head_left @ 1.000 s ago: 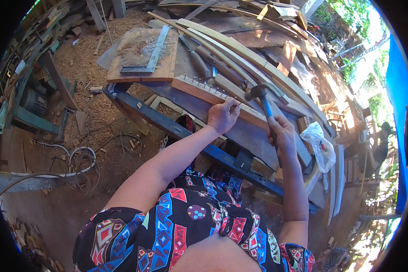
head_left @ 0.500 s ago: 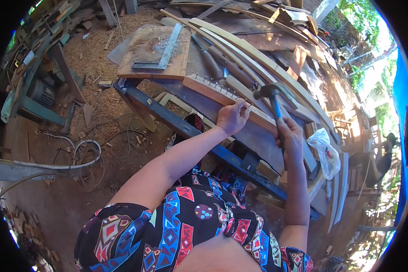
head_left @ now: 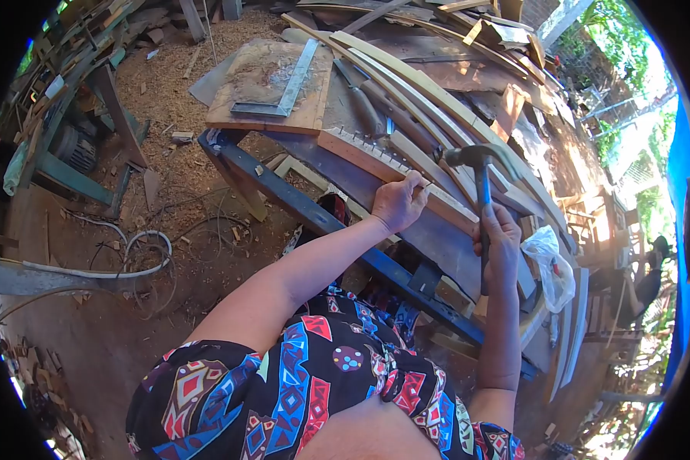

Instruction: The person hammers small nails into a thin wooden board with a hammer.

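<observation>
My left hand (head_left: 400, 203) is closed in a pinch at the edge of a long wooden strip (head_left: 445, 205), its fingertips around what looks like a thin nail, mostly hidden. To the left of those fingers, several nails (head_left: 372, 148) stand upright in a row along the strip. My right hand (head_left: 501, 241) is wrapped around the handle of a claw hammer (head_left: 483, 180). The hammer's head is raised a little to the right of my left fingertips, apart from them. The strip lies on a dark bench top (head_left: 345, 173).
A metal square (head_left: 293, 86) rests on a wooden board (head_left: 238, 86) at the bench's left end. Beside it lies a tool with a rounded handle (head_left: 366, 111). Long planks (head_left: 429, 96) run behind the strip. A plastic bag (head_left: 550, 268) lies right of my right hand.
The hammer has shifted slightly right, away from my left fingers, and its handle is more upright. My left hand stays at the same spot on the strip. The whole view has shifted slightly.
</observation>
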Tool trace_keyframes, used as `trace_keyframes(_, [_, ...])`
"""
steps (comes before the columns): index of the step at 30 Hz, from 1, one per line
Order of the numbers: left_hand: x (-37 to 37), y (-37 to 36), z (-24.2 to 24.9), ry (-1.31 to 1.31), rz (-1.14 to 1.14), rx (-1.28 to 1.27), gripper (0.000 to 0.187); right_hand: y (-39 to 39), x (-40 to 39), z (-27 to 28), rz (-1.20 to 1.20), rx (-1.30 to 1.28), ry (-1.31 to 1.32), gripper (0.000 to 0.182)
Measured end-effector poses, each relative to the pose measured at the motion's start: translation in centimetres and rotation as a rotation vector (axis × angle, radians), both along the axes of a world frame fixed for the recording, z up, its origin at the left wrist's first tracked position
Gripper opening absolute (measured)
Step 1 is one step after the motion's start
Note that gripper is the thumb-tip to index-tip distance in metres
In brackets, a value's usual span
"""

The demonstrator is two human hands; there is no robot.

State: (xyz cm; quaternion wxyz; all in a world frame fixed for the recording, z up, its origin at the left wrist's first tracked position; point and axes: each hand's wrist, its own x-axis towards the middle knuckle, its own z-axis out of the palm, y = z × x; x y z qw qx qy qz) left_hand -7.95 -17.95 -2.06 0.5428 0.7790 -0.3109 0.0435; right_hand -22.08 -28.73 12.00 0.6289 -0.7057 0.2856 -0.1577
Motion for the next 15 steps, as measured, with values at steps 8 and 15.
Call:
trace_keyframes(8, [0.1,0.1,0.0,-0.015,-0.019,-0.003,0.016,0.5,0.1,-0.2,0.039,-0.019,0.101,0.022])
trace_keyframes(15, [-0.1,0.3,0.5,0.027,-0.019,0.009,0.015,-0.1,0.1,-0.6,0.046,-0.019,0.134,0.022])
